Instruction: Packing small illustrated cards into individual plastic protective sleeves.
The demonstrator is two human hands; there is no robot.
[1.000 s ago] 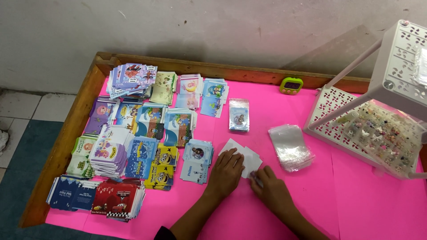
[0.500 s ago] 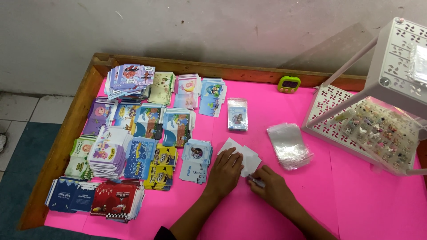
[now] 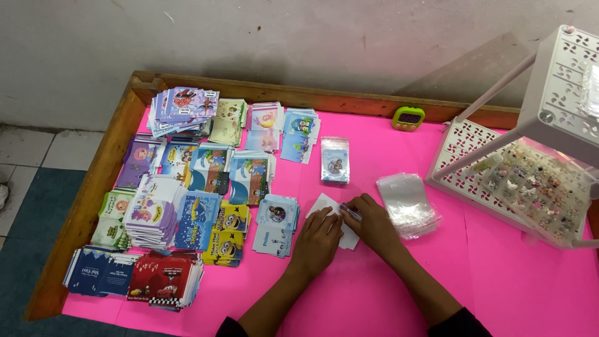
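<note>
We are looking down on a pink surface [image 3: 387, 293] framed by a wooden rim, where card packing is under way. Our left hand [image 3: 317, 240] is lying flat, fingers pressed down on a white card [image 3: 322, 203] near the middle of the surface. Our right hand [image 3: 373, 223] is resting just beside it, fingertips touching the same card and pinching a small slim object [image 3: 350, 212], too small for us to identify.

What appears done: a single sleeved card [image 3: 335, 160] is lying alone toward the far edge, sealed in clear film and apart from everything else. We are judging it to be the one finished piece in view.

What appears left: a stack of clear sleeves [image 3: 407, 205] is waiting just to the right of our right hand, seemingly still thick. Across the left half of the surface, many stacks of printed cards [image 3: 187, 200] are lying in rows, reaching from the far left corner to the near left edge; none of them appears sleeved. We are therefore judging the work to be at an early stage, with one card in hand and the bulk still unwrapped.

At the right edge a white perforated rack [image 3: 536, 156] is standing, its lower tray holding a clear box of small trinkets [image 3: 540, 187]. A small green timer [image 3: 409, 117] is sitting against the far rim.
</note>
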